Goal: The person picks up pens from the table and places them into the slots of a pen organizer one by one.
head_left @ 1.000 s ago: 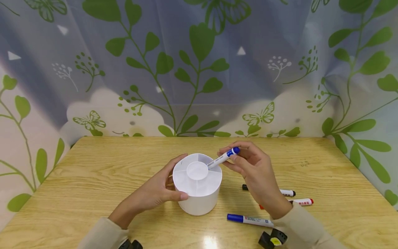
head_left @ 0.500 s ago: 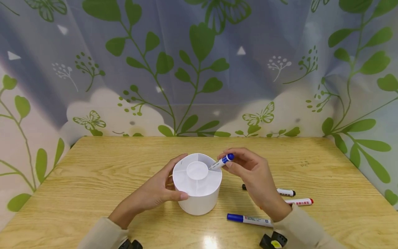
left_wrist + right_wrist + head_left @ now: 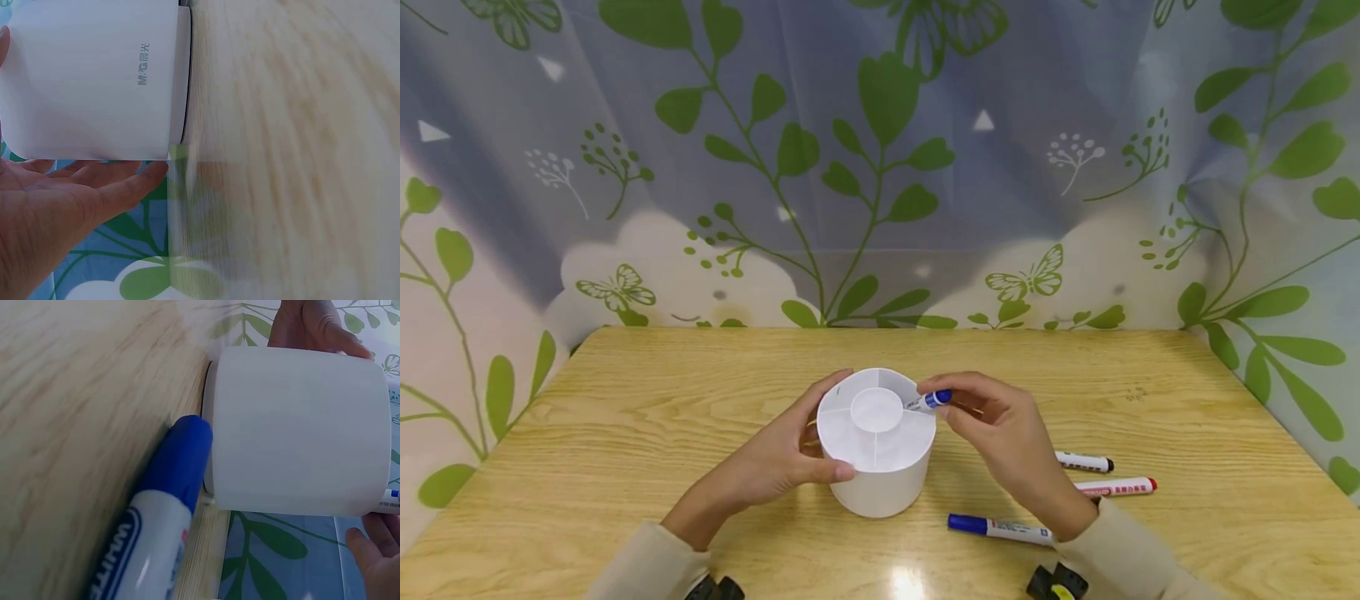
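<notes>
A white round pen holder (image 3: 877, 492), split into compartments around a central cup, stands upright on the wooden table. My left hand (image 3: 771, 462) holds its left side, thumb on the front near the rim and the other fingers round the back. In my right hand (image 3: 1011, 437), thumb and fingers pinch a blue-ended whiteboard marker (image 3: 931, 402) at its blue end. That marker leans with its lower part inside the holder's right rear compartment; its tip is hidden. In the right wrist view, the marker's blue end (image 3: 390, 499) shows just above the holder's rim.
A blue-capped whiteboard marker (image 3: 1000, 530) lies in front, right of the holder. Farther right lie a red-ended marker (image 3: 1120, 487) and a black-ended marker (image 3: 1086, 462), both partly hidden by the right hand. A leaf-patterned curtain (image 3: 880, 208) hangs behind the table.
My right hand has moved down and left, and the pinched marker has sunk deeper into the compartment. The left hand and the pen holder have stayed in place.
</notes>
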{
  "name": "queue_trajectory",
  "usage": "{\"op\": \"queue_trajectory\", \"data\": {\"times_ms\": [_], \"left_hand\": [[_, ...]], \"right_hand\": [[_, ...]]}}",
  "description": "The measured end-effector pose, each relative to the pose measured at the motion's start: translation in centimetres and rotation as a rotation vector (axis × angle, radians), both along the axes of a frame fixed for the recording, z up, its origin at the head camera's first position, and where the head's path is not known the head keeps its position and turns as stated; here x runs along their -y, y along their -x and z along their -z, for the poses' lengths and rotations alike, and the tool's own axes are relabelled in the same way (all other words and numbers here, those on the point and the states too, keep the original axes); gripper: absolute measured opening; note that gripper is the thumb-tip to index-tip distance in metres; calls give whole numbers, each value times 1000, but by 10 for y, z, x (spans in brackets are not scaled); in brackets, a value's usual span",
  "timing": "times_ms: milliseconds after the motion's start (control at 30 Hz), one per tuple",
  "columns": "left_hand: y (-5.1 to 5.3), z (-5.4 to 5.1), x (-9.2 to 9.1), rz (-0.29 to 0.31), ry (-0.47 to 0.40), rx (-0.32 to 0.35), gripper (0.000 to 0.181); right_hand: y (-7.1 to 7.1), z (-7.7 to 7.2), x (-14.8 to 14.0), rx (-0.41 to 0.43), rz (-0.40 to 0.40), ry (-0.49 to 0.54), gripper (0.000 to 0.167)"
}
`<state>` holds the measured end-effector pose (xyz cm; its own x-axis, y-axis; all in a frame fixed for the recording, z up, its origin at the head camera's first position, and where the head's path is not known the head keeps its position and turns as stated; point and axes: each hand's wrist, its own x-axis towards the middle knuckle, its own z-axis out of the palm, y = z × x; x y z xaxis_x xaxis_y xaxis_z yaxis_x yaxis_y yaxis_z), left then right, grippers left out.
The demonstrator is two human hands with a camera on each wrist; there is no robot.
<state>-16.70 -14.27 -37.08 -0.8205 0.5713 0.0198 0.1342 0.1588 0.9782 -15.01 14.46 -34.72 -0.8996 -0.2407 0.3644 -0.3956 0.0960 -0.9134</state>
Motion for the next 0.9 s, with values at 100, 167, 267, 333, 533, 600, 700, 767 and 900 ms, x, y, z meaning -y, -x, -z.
{"op": "queue_trajectory", "data": {"times_ms": [100, 167, 267, 333, 533, 600, 700, 767, 900], "left_hand": [[0, 0, 0, 0, -1, 1, 108], [0, 0, 0, 1, -3, 2, 108], [0, 1, 0, 2, -5, 4, 108], [0, 1, 0, 4, -7, 6, 108], [0, 1, 1, 9, -10, 11, 110], [0, 1, 1, 10, -9, 13, 110], [0, 1, 1, 10, -8, 15, 110], [0, 1, 1, 10, -8, 17, 110], [0, 1, 2, 10, -7, 17, 109]], "right_hand": [[0, 2, -1, -28, -12, -7, 25], [0, 4, -1, -48, -21, -12, 25], [0, 5, -2, -58, -25, -23, 26], [0, 6, -2, -58, -24, -34, 25], [1, 6, -2, -56, -23, -59, 25], [2, 6, -1, -59, -22, -71, 25], [2, 6, -1, -61, -15, -90, 26], [2, 6, -1, -65, -8, -103, 26], [1, 5, -2, -68, 0, -131, 29]]}}
